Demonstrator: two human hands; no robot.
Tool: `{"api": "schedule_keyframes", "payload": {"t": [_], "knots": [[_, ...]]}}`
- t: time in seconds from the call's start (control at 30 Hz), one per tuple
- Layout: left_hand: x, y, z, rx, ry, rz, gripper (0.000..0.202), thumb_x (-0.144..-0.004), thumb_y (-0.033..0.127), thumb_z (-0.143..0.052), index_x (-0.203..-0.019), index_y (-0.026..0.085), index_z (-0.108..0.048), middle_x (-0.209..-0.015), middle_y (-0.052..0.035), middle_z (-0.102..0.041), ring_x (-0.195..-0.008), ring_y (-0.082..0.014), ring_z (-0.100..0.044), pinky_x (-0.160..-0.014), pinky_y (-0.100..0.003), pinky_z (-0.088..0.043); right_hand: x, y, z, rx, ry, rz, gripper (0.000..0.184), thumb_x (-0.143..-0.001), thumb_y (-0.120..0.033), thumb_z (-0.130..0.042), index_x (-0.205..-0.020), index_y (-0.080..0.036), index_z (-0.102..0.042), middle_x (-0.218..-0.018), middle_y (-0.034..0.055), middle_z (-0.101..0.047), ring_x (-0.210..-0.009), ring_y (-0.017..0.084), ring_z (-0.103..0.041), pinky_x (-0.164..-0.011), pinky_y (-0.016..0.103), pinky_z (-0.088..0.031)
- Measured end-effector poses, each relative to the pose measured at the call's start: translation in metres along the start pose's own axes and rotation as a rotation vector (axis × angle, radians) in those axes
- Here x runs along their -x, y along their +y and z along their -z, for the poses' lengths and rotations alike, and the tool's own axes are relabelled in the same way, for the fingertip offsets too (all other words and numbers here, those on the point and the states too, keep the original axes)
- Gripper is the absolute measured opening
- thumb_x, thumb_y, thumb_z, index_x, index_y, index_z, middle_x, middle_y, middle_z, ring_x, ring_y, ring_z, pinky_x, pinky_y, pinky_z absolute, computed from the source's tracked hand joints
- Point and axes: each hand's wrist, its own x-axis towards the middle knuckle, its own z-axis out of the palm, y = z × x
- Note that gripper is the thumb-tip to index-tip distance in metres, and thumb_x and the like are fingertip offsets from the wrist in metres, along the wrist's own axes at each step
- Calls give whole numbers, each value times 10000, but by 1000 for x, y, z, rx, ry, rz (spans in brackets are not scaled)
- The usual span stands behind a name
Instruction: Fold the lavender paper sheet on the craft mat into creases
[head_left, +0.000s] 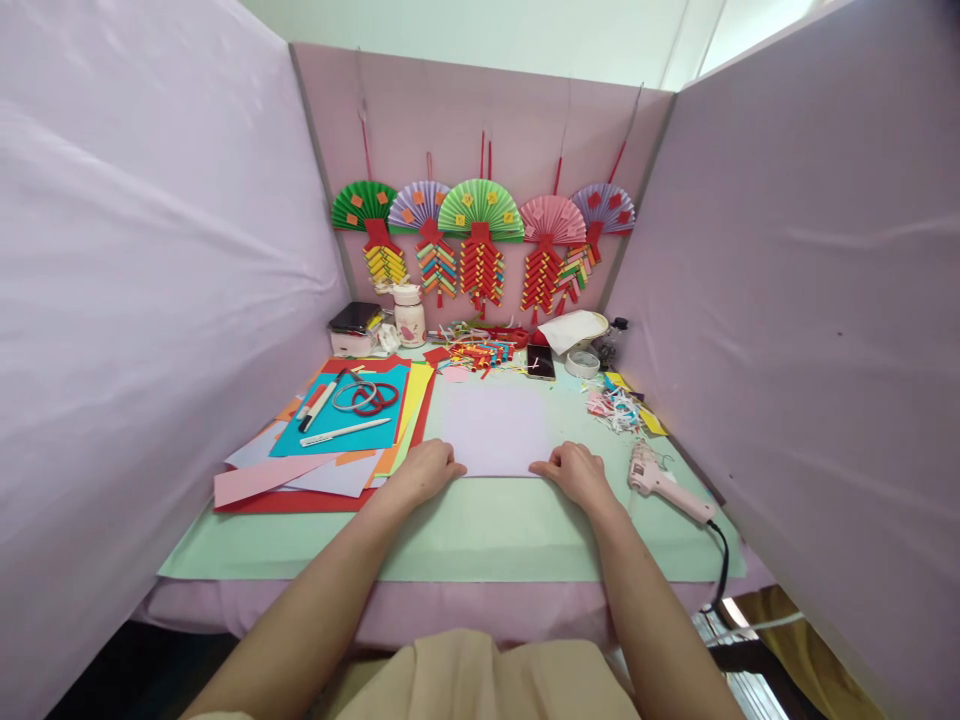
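Note:
A pale lavender sheet of paper [496, 425] lies flat on the light green table cover in front of me. At its near left corner, my left hand [433, 470] pinches the edge with thumb and curled fingers. My right hand [576, 472] grips the near right corner the same way. The near edge runs straight between my two thumbs. Left of the sheet is a stack of coloured papers [300, 500], with red-handled scissors [375, 399], a white pen [345, 432] and a metal ring [354, 397] on top.
A pink glue gun [671, 487] with a black cord lies at right, near paper scraps [619, 408]. Behind the sheet are rolled paper tubes [480, 355], a phone [540, 362], a tape roll [583, 364] and a white bottle [409, 318]. Several paper fan ornaments [480, 212] hang on the back panel.

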Motion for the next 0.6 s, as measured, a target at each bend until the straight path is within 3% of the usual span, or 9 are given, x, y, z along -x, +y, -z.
{"api": "schedule_keyframes", "payload": {"t": [0.37, 0.6], "knots": [[1, 3, 2, -56, -10, -9, 274, -856, 395, -515, -822, 171, -670, -924, -102, -665, -837, -231, -623, -660, -292, -408, 0, 3, -1, 22, 13, 2, 374, -773, -535, -655, -614, -199, -614, -763, 26, -648, -797, 185, -554, -649, 284, -254], [5, 9, 3, -257, -7, -8, 256, -887, 306, -497, -881, 135, -687, -954, -148, -659, -942, -264, -613, -769, -322, -417, 1, 1, 1, 14, -8, 2, 339, -803, -497, -639, -645, -197, -634, -837, 40, -655, -869, 197, -551, -694, 289, -263]]}}
